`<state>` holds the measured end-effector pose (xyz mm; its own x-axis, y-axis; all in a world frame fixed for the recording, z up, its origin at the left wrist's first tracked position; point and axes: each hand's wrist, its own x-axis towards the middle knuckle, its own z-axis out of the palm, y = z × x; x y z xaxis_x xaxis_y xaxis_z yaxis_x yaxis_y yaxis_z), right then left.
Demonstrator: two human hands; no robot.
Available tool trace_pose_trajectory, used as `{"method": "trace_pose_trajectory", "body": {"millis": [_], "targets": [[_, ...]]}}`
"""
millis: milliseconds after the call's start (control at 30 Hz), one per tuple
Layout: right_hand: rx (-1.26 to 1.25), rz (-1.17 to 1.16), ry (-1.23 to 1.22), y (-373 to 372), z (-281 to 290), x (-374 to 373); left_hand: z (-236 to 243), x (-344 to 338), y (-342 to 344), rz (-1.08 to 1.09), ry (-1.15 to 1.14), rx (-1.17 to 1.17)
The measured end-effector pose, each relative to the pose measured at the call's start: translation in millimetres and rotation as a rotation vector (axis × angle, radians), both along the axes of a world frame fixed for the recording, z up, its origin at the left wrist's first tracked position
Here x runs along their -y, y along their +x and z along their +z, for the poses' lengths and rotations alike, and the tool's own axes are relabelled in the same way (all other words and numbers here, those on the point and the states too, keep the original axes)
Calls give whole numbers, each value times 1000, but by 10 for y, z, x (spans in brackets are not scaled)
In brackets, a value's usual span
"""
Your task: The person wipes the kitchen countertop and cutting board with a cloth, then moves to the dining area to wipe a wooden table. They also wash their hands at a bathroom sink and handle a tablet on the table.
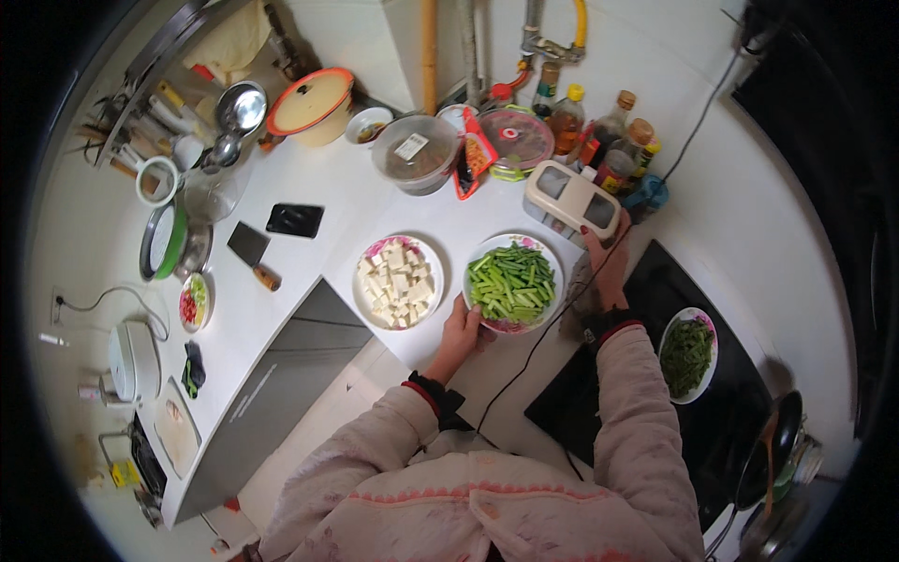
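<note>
On one white countertop (pixel 342 239), left grip (pixel 458 334) pinches one plate (pixel 512 328) of green stems (pixel 511 283), right grip (pixel 609 262) clasps one two-windowed box (pixel 570 199).

You are in a kitchen | black cooktop (pixel 573 405), lower right of frame | capped bottles (pixel 567 122), upper right | ladle (pixel 242 108), upper left | cleaver (pixel 249 244) on white counter (pixel 323 258), left of centre | chopped greens (pixel 511 279), centre

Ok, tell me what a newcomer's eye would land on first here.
Probably the bright chopped green stems on a flowered plate, with the left hand at its near-left rim. Just left of them, white cubes fill a second plate. Up and to the right, the right hand touches a cream-framed container.
</note>
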<state>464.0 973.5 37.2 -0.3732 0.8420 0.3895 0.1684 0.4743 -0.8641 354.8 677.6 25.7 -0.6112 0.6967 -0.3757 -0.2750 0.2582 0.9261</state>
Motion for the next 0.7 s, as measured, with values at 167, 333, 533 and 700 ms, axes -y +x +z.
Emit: {"method": "trace_pose_trajectory", "body": {"millis": [167,333,533,700], "targets": [[-45,64,-139,-32,7,-75,20,11,-3,-18,4,-23],[437,-175,93,181,-35,116,8,-3,-34,-36,71,-15],[979,-137,124,563,-105,1008,2,318,-74,-82,151,180],[902,23,134,728,-14,1493,91,1316,-484,-346,-119,418]]}}
